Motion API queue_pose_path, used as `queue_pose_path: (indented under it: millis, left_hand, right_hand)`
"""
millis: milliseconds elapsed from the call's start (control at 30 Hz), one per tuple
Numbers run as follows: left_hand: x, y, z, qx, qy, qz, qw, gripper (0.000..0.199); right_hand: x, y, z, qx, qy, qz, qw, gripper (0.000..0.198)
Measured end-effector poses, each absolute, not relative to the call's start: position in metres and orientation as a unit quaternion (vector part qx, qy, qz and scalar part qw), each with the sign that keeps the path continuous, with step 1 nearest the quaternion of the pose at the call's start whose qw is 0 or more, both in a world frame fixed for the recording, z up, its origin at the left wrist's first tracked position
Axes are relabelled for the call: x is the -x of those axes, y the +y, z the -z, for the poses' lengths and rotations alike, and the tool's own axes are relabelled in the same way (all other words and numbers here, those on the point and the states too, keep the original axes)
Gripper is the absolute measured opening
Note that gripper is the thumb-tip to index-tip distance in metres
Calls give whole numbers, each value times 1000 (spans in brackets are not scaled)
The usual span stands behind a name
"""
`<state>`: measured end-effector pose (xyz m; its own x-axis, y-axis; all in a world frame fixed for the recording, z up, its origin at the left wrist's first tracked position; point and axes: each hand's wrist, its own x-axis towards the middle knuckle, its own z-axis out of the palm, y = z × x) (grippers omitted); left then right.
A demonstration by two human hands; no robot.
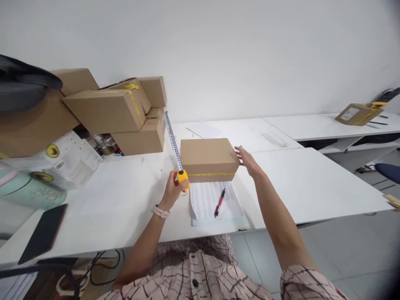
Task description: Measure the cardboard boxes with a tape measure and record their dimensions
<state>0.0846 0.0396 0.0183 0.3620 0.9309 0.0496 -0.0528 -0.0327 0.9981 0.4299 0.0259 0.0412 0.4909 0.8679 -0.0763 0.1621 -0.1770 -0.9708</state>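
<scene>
My left hand (173,188) is closed around a yellow tape measure (182,178). Its metal blade (173,141) is pulled out and points away from me, along the left side of a brown cardboard box (208,155). A strip of yellow tape runs across the box's near face. At the box's right end is my right hand (247,161), fingers stretched out and against or very close to the edge. Printed sheets (204,200) lie in front of the box, partly under it, with a red and black pen (220,203) on them.
Several cardboard boxes (106,109) are stacked at the left back. Nearby are a white avocado-print box (67,160), a mint-green bottle (34,189) and a dark flat object (43,233). Another small box (358,114) sits on the far right table. The white table's near edge runs before me.
</scene>
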Motion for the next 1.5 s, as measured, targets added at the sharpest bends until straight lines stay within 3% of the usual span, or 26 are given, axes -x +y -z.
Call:
queue_pose_path:
  millis: [100,200,300,467,567,833,1067,1267,1500]
  left_hand:
    - [-87,57,-29,-589,355,-422,590,54]
    - [-89,74,-55,-594,329,-437,591,54]
    - [-93,97,-83,-596,310,-449,589,54]
    - [-101,110,-104,-595,328,-458,573,54]
    - [-105,84,-97,-613,303,-457,570,58]
    - [-111,0,-55,-572,247,-264,737,51]
    - [-107,-36,-44,-526,256,-248,772,57]
    - [-107,-54,-51,-495,259,-255,789,53]
    - [-109,-64,-53,-480,268,-250,797,53]
  right_hand:
    - [-417,16,-51,671,-435,-339,496,60]
    - [-411,28,-79,713,-487,-216,456,59]
    - [-409,53,-108,767,-524,-96,358,54]
    - [-402,96,-115,800,-559,-22,218,50]
    - [-396,113,-103,786,-583,-1,204,43]
    - [-386,113,-94,785,-592,25,180,41]
    - [-380,100,-98,770,-604,35,203,45]
    - [-378,91,-98,730,-648,80,200,63]
    - [-376,86,-98,722,-660,92,183,58]
